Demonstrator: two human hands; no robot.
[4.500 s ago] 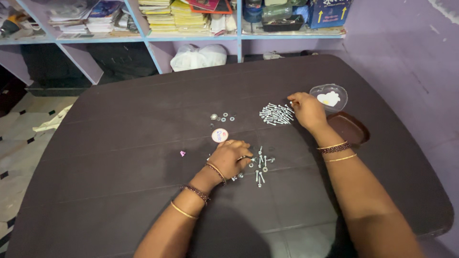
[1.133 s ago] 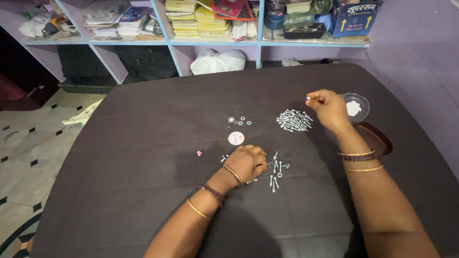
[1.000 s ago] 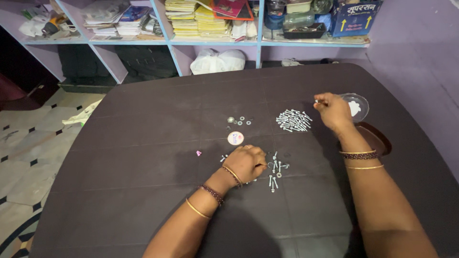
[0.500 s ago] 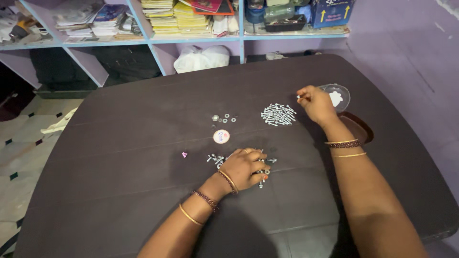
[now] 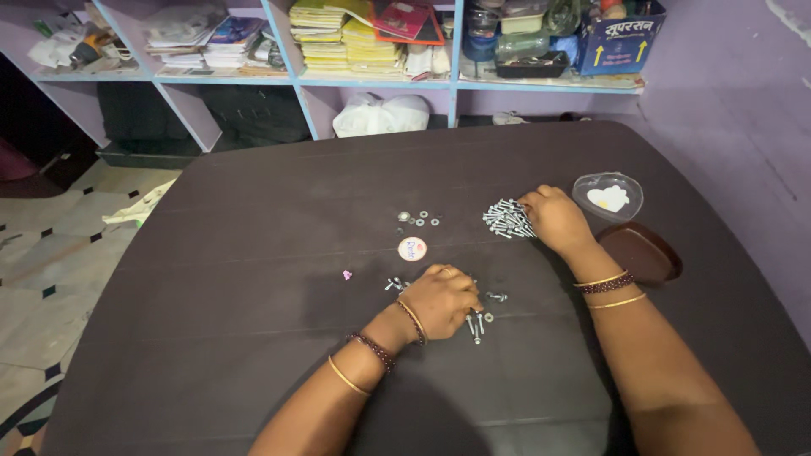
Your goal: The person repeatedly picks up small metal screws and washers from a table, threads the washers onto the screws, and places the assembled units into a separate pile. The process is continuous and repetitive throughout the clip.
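**Two hands among small screws on a dark counter**

Seen from above, a person's two bare hands rest on a broad, dark brown counter (image 5: 253, 253) with rounded corners. The right hand (image 5: 553, 218) lies knuckles up at the edge of a tight pile of silver screws (image 5: 505, 219), its fingers (image 5: 530, 203) curled down onto the near side of the pile; whether they have pinched a screw cannot be told, since the fingertips are hidden under the hand. The left hand (image 5: 443, 297) sits nearer the person, loosely closed and palm down over a looser scatter of screws (image 5: 478, 321), some of which show just beside its knuckles and a few more at its far side; what, if anything, it grips is hidden as well. Both wrists wear bangles and dark bead bracelets.

Between the two hands and a little to the left lies a small round disc (image 5: 412, 248), pale with a pinkish face. Just beyond it are a few loose washers (image 5: 420, 219) in a short row. A tiny pink scrap (image 5: 346, 274) lies alone to the left of the near hand. To the right of the screw pile stands a clear plastic dish (image 5: 608, 198) holding something white, and close by it, toward the counter's edge, a dark brown lid (image 5: 640, 252).

Behind the counter, blue-framed shelves (image 5: 380, 80) carry stacked books and papers, with a white bag (image 5: 380, 114) beneath them.
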